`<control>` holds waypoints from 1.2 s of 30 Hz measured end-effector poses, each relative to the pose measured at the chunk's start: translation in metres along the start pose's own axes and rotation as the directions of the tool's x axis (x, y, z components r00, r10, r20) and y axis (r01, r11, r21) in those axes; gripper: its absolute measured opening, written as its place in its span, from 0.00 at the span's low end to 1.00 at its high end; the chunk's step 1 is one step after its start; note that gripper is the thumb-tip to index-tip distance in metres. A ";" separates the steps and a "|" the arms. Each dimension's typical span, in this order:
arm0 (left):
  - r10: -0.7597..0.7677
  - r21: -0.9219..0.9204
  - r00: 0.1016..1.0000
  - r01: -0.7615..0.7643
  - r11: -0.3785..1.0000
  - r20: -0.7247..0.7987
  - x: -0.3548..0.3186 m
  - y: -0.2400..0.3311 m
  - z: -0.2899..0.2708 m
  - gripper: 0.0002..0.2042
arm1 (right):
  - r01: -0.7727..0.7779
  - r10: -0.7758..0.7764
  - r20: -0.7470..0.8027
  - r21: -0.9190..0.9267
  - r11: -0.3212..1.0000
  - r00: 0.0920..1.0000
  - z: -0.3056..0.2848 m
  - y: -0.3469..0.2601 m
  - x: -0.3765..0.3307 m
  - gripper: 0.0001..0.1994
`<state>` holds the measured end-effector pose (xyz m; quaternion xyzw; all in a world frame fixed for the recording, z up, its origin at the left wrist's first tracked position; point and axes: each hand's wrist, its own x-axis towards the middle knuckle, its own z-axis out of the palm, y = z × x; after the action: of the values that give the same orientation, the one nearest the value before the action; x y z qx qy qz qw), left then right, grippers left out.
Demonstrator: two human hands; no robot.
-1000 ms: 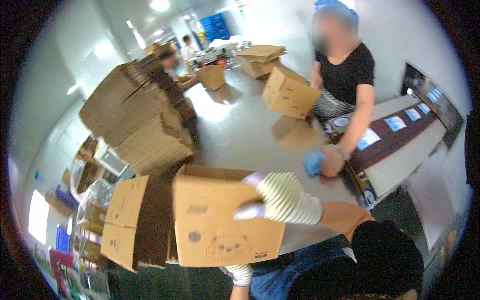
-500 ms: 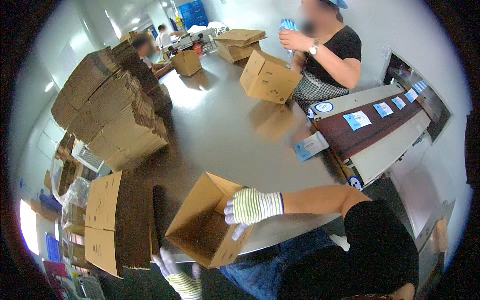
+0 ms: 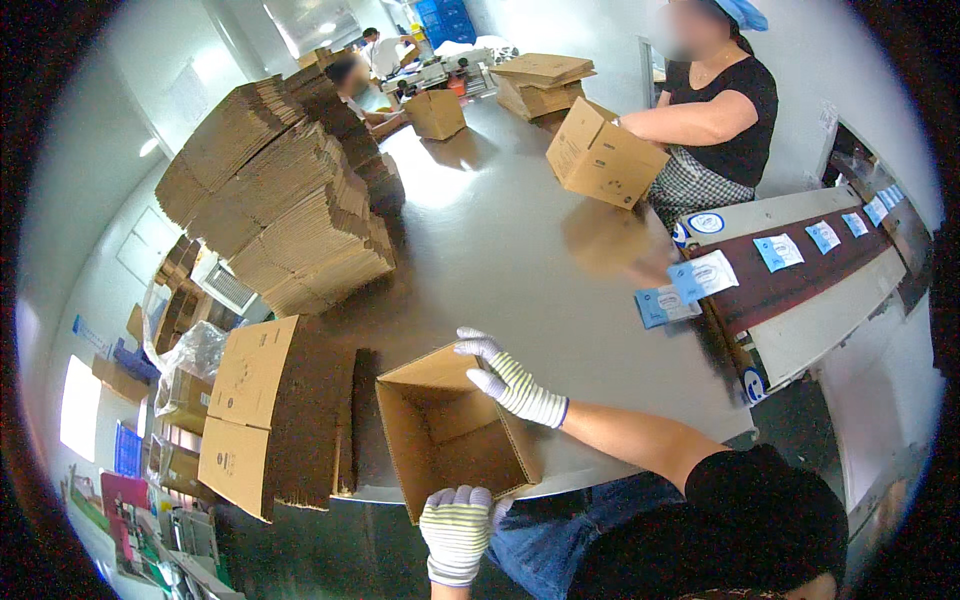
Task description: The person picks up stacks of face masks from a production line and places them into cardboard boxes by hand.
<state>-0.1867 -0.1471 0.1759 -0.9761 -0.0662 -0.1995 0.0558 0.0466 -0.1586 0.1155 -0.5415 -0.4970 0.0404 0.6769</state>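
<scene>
An open cardboard box point(image 3: 455, 430) stands at the near edge of the metal table, its inside showing bare brown walls. My left hand point(image 3: 457, 530), in a striped knit glove, has its fingers curled over the box's near rim and grips it. At the far right rim rests my right hand point(image 3: 515, 385), gloved the same way. Its fingers are stretched out and its thumb stands apart, reaching over the opening. Just left of the box, a bundle of flattened cartons point(image 3: 250, 400) stands on edge.
Tall stacks of folded cartons point(image 3: 290, 200) rise at the left. On the right, a conveyor belt point(image 3: 745, 300) carries blue-and-white packets point(image 3: 705, 275), some at its table end. Across the table point(image 3: 480, 260), a co-worker point(image 3: 715, 110) reaches into another box point(image 3: 610, 160). Other people are farther back.
My left hand has risen from beside the box onto its near rim. My right hand has shifted to the far right rim, fingers now extended. A second packet has reached the belt's end.
</scene>
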 end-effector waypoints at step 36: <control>-0.238 0.195 0.912 0.314 0.929 -0.334 -0.013 0.023 0.034 0.22 | -0.232 0.416 0.345 -0.465 0.854 0.842 -0.013 0.037 -0.120 0.16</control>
<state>-0.1824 -0.1661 0.1373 -0.8996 -0.2192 -0.3439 0.1563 0.0129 -0.2237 0.0124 -0.7245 -0.5308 0.1721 0.4046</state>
